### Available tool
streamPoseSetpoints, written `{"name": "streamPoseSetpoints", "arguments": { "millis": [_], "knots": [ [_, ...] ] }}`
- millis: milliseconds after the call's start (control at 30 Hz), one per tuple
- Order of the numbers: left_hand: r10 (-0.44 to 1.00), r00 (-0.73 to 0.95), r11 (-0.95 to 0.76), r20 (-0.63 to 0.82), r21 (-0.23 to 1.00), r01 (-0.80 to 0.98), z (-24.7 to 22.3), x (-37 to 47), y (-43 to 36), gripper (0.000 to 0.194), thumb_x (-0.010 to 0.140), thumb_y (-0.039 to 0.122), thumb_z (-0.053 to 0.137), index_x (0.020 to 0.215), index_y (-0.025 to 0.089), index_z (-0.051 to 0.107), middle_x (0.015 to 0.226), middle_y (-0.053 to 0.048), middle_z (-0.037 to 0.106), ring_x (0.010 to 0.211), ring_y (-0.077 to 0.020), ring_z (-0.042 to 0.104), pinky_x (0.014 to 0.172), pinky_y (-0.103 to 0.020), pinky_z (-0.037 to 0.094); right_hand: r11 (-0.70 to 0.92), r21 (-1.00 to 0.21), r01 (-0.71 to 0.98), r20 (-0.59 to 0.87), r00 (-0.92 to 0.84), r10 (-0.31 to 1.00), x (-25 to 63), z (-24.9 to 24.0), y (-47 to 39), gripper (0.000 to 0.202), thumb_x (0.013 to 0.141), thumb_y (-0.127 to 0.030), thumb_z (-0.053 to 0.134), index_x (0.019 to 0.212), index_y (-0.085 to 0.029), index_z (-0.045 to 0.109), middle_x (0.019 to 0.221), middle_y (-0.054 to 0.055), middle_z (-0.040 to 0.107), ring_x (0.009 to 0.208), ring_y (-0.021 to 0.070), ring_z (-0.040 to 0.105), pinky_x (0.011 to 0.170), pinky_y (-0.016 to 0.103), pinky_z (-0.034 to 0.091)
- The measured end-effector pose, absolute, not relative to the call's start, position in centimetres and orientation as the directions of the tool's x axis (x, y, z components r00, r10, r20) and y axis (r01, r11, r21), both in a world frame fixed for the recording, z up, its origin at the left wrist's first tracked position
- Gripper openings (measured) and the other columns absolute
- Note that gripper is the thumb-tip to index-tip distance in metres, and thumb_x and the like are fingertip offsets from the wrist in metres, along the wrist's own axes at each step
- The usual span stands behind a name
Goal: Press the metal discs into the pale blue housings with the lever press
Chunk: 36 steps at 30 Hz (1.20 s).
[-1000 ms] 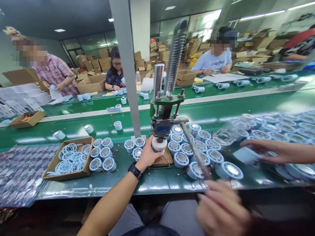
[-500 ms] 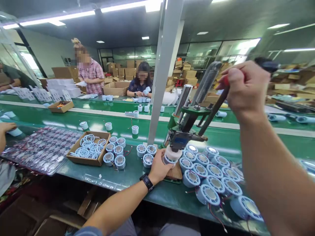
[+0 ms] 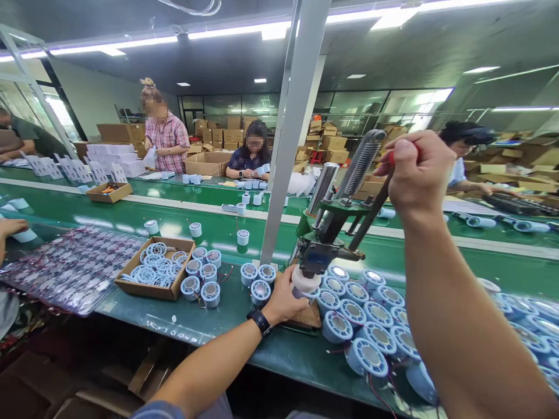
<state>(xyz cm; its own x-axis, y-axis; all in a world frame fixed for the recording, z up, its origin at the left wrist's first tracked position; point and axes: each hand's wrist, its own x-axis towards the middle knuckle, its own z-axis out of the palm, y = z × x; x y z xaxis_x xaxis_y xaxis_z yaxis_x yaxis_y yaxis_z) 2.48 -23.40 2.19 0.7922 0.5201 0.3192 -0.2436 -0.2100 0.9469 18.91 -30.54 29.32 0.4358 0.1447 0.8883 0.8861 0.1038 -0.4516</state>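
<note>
My right hand [image 3: 419, 171] is wrapped round the lever [image 3: 371, 215] of a green hand press [image 3: 321, 253]. Under the press's white round pad [image 3: 304, 280] sits a light blue motor housing, mostly hidden by the pad and my fingers. My left hand [image 3: 283, 295], with a black watch on its wrist, grips this housing from the left, above a wooden base [image 3: 308, 314]. Many blue housings with silver centres [image 3: 367, 356] stand to the right of the press. Three similar ones [image 3: 261, 291] stand just left of my left hand.
A cardboard box [image 3: 174, 290] of blue rings and more housings [image 3: 210, 294] stand to the left. A metal post [image 3: 283, 139] rises behind the press. Beyond is a green conveyor [image 3: 218, 233], with people working across it. Another person's hand [image 3: 13, 227] is at the far left.
The view has shifted a little, and another person now shows at the right behind my right hand. My right hand with the lever appears slightly lower and further left. My left hand keeps its hold.
</note>
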Motion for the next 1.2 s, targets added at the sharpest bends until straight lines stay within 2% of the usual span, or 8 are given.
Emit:
{"name": "streamPoseSetpoints", "arguments": {
  "millis": [200,300,367,467,567,667,933,1200],
  "knots": [
    [0.621,0.702,-0.372,0.348,0.919,-0.127,2.5,-3.4,-25.7,0.073,0.063,0.006,0.064,0.134,0.016,0.052,0.130,-0.011,0.059,0.121,-0.0267,0.054,0.111,-0.043,0.040,-0.012,-0.493,0.870,0.856,0.488,0.170,19.4,29.8,-30.4,0.030,0.100,-0.018,0.039,0.099,0.001,0.062,0.077,0.005,0.062,0.053,-0.0009,0.051,0.057,0.017,0.036],
    [0.727,0.608,-0.466,0.319,0.880,0.095,1.4,-8.3,-25.4,0.059,0.068,0.007,0.061,0.125,0.020,0.062,0.125,-0.009,0.062,0.121,-0.0275,0.053,0.110,-0.046,0.039,-0.179,-0.469,0.865,0.838,0.500,0.218,17.6,29.8,-32.4,0.033,0.098,-0.024,0.043,0.116,-0.004,0.062,0.104,0.009,0.064,0.092,0.0095,0.063,0.080,0.028,0.044],
    [0.813,0.510,-0.438,0.281,0.872,0.219,0.4,-10.6,-24.0,0.053,0.071,0.009,0.060,0.123,0.020,0.063,0.125,-0.010,0.062,0.121,-0.0282,0.053,0.109,-0.048,0.040,-0.274,-0.384,0.882,0.892,0.431,0.137,14.2,28.6,-34.0,0.035,0.095,-0.024,0.051,0.126,-0.012,0.060,0.130,0.009,0.054,0.126,0.0217,0.049,0.097,0.039,0.040],
    [0.871,0.421,-0.399,0.254,0.865,0.304,-0.8,-11.3,-21.4,0.049,0.076,0.012,0.059,0.124,0.016,0.061,0.126,-0.012,0.060,0.121,-0.0278,0.054,0.109,-0.047,0.041,-0.090,-0.254,0.963,0.967,0.253,-0.014,7.1,24.7,-34.0,0.041,0.092,-0.018,0.051,0.133,-0.026,0.056,0.131,0.004,0.052,0.129,0.0239,0.045,0.104,0.043,0.042],
    [0.874,0.418,-0.401,0.247,0.853,0.334,-1.4,-10.1,-20.3,0.054,0.078,0.012,0.058,0.131,0.015,0.056,0.127,-0.012,0.058,0.122,-0.0265,0.056,0.109,-0.045,0.043,0.054,-0.277,0.959,0.825,0.208,0.526,2.1,19.4,-28.5,0.036,0.090,-0.014,0.049,0.122,-0.028,0.060,0.119,0.003,0.058,0.117,0.0192,0.053,0.107,0.039,0.044],
    [0.842,0.489,-0.418,0.227,0.848,0.325,-1.4,-9.9,-20.9,0.070,0.076,0.010,0.059,0.144,0.019,0.044,0.138,-0.013,0.052,0.119,-0.0249,0.058,0.105,-0.041,0.047,-0.174,-0.349,0.921,0.364,0.305,0.880,1.7,14.8,-19.7,0.038,0.090,-0.011,0.051,0.125,-0.022,0.060,0.127,0.007,0.055,0.120,0.0195,0.051,0.106,0.035,0.045],
    [0.807,0.431,-0.590,0.404,0.585,0.556,4.2,-19.9,-10.9,0.034,0.093,0.016,0.042,0.118,0.017,0.066,0.116,-0.012,0.069,0.107,-0.0231,0.066,0.098,-0.040,0.052,-0.637,-0.324,0.699,-0.017,0.669,0.743,7.5,8.2,-9.0,0.043,0.097,-0.033,0.058,0.135,-0.016,0.049,0.136,0.012,0.046,0.121,0.0243,0.051,0.100,0.045,0.050],
    [0.753,0.638,-0.656,0.164,0.264,0.706,7.7,-24.5,3.3,0.026,0.068,0.002,0.062,0.089,0.013,0.072,0.098,-0.007,0.075,0.099,-0.0212,0.069,0.098,-0.031,0.050,-0.487,-0.377,0.788,0.028,0.535,0.845,5.5,10.8,-8.2,0.042,0.099,-0.027,0.052,0.140,-0.017,0.045,0.135,0.014,0.046,0.118,0.0241,0.053,0.098,0.043,0.051]
  ]
}}
